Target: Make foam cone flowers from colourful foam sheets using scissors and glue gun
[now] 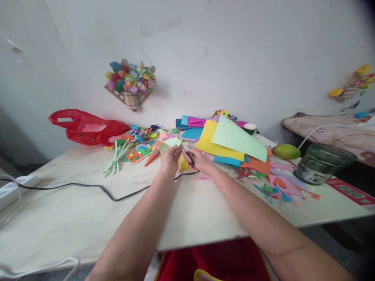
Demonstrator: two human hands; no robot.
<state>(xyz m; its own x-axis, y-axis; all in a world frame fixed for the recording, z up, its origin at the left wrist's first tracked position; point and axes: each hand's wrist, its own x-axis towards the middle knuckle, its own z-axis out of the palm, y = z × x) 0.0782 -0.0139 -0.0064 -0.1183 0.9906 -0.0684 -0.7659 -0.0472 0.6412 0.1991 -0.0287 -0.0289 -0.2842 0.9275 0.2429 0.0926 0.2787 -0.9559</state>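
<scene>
My left hand [171, 158] pinches a curled piece of pale green craft paper [170, 144] over the middle of the table. In my right hand [198, 159] is a pair of scissors [189, 156] with dark handles, fingers wrapped round them. The scissor blades point up and left, close beside the pale green piece; whether they touch it I cannot tell. An orange cone [152, 154] lies just left of my left hand. Below the scissors lies a yellow piece [184, 166], partly hidden by my hands.
Paper flowers [134, 155], green strips [116, 156] and a red plastic bag [84, 127] lie left. Right are coloured sheets [237, 136], scraps [281, 187], a green mango-like fruit [286, 151] and a dark green jar [324, 164]. A black cable [114, 199] crosses the table.
</scene>
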